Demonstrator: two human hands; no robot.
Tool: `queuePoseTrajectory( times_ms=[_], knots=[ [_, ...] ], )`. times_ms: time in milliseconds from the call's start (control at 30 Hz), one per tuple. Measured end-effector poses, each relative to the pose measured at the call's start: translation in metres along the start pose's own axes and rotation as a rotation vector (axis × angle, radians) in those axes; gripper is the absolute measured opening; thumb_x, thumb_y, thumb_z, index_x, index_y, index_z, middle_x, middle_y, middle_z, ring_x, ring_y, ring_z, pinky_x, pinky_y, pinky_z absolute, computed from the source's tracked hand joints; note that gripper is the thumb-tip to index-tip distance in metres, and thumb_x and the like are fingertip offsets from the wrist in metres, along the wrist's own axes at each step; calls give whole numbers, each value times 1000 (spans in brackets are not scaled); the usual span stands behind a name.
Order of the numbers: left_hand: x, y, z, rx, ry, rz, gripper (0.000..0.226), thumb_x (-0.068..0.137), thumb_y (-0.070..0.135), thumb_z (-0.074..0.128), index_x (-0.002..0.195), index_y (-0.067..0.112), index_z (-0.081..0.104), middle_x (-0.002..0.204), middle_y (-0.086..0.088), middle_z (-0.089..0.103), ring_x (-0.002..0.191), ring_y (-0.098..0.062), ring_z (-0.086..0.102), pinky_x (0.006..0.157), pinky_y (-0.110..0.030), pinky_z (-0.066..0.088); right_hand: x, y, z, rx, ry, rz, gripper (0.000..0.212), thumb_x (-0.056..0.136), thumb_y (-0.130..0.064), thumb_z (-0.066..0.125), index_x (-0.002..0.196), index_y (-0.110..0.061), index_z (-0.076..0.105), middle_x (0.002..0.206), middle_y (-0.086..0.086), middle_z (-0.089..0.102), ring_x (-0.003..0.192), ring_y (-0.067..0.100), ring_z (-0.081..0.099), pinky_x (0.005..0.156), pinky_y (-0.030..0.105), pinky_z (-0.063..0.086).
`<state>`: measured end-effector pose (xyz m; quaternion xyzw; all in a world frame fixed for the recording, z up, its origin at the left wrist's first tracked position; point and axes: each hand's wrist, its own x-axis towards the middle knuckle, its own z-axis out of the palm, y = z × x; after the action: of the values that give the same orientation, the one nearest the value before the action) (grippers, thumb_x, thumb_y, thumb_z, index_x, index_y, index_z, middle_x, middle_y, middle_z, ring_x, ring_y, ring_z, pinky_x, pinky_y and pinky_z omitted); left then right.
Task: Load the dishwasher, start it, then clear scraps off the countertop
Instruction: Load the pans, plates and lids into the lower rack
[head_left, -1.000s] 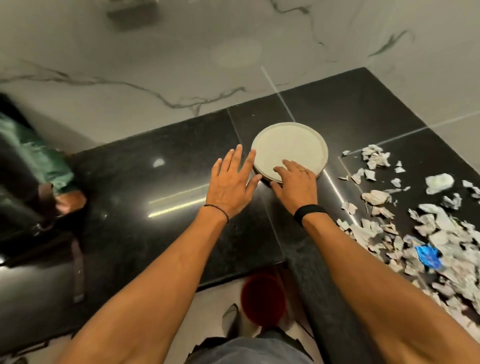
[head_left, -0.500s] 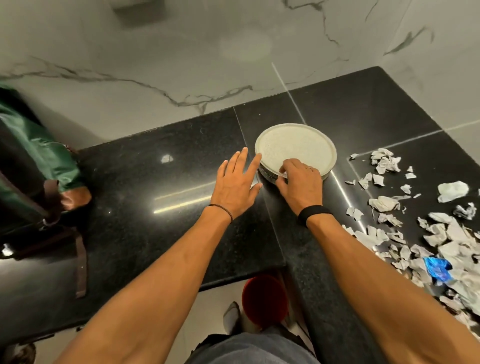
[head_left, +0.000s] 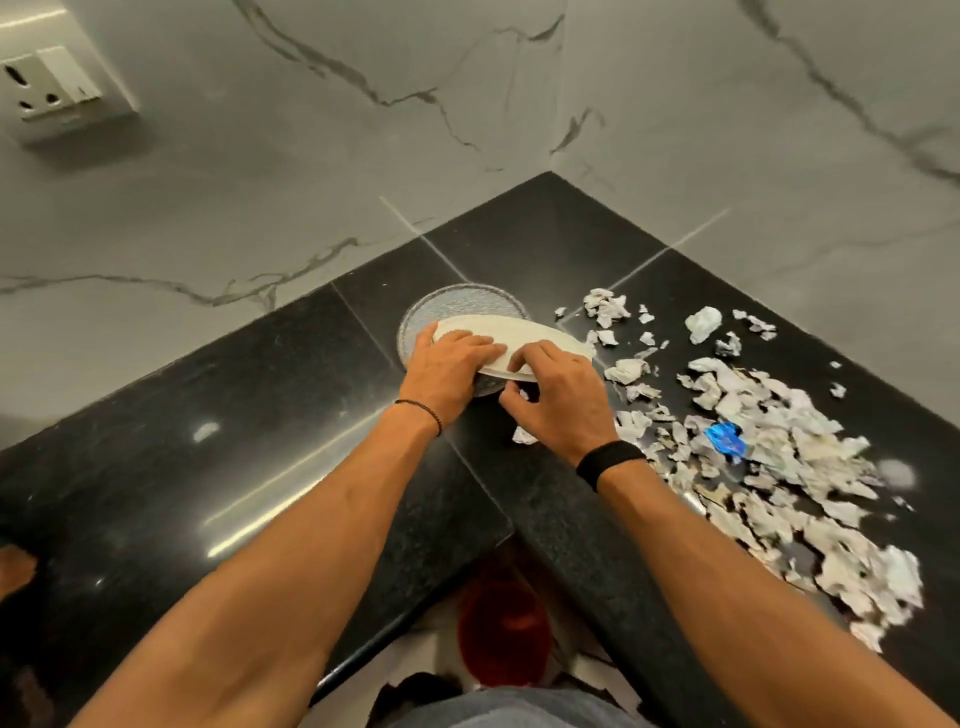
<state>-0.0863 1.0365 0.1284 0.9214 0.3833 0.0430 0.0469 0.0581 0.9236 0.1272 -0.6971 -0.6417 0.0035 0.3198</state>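
A white plate (head_left: 524, 335) is tilted up off a grey speckled plate (head_left: 457, 307) that lies flat on the black countertop (head_left: 260, 415) near the corner. My left hand (head_left: 449, 364) grips the white plate's near left edge, fingers over the top. On the plate's near right edge my right hand (head_left: 558, 400) holds on, thumb underneath. A wide heap of torn white paper scraps (head_left: 769, 452) with one blue foil scrap (head_left: 724, 439) covers the counter to the right of the plates.
Marble walls meet in a corner behind the plates. A wall socket (head_left: 49, 91) sits at the upper left. Below the counter's inner corner stands a red bucket (head_left: 501, 631) on the floor. A small scrap (head_left: 523, 435) lies under my right hand.
Both hands have closed on the white plate and lifted its near edge, uncovering the grey plate beneath. My view has shifted right, so the green bag at left is out of sight.
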Motion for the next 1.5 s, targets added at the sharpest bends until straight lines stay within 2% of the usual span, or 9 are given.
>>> queuePoseTrajectory(
  times_ms=[133,200,267,400,533,900,1100,1233,1500],
  knots=[
    [11,15,-13,-73,34,146,39,94,35,66,134,34,64,136,8,65,132,-20,54,117,-51,24,-19,3,-25,-110,29,112,47,78,-41,68,121,-21,61,118,-1,64,98,22,64,93,40,45],
    [13,27,-24,-77,57,227,39,94,30,65,133,36,64,134,9,66,130,-20,55,113,-47,31,-31,3,-40,-166,46,179,58,76,-45,67,129,-23,57,127,0,61,110,23,62,98,42,44],
    [11,42,-33,-121,58,314,39,96,23,64,133,34,65,134,3,67,127,-25,57,109,-42,34,-47,0,-55,-224,68,271,66,74,-44,73,135,-25,52,132,0,58,117,23,59,102,43,42],
    [0,70,-43,-178,-23,479,34,100,30,60,134,34,65,127,-7,70,115,-33,65,97,-40,49,-87,-14,-83,-298,107,445,73,76,-48,77,139,-27,48,135,-1,57,120,23,57,104,44,40],
    [-20,101,-36,-201,-119,648,33,101,31,60,132,39,65,121,-5,72,111,-33,66,90,-41,52,-135,-37,-106,-343,138,584,73,78,-51,77,141,-25,50,136,2,59,122,25,58,106,46,41],
    [-108,226,-27,-301,-253,1146,29,99,27,63,127,32,70,118,0,74,110,-26,66,101,-40,45,-284,-102,-158,-440,275,970,61,80,-35,80,136,-23,60,132,1,66,119,22,63,101,39,50],
    [-167,299,-23,-310,-238,1342,26,100,25,63,124,31,73,119,3,74,104,-26,65,100,-38,40,-366,-131,-180,-442,302,1202,38,93,-35,66,131,-31,65,121,-1,72,109,27,67,88,43,56],
    [-207,346,-15,-269,-241,1450,30,95,20,67,122,33,72,125,6,71,117,-22,63,112,-46,35,-422,-150,-193,-475,278,1329,37,97,-35,60,134,-35,62,125,3,70,112,30,65,92,42,53],
    [-336,433,0,-328,-275,1736,30,86,32,71,114,22,75,111,1,75,106,-25,68,96,-47,50,-562,-201,-207,-533,300,1583,42,97,-38,56,139,-40,54,124,4,69,109,29,64,87,40,50]
  ],
)
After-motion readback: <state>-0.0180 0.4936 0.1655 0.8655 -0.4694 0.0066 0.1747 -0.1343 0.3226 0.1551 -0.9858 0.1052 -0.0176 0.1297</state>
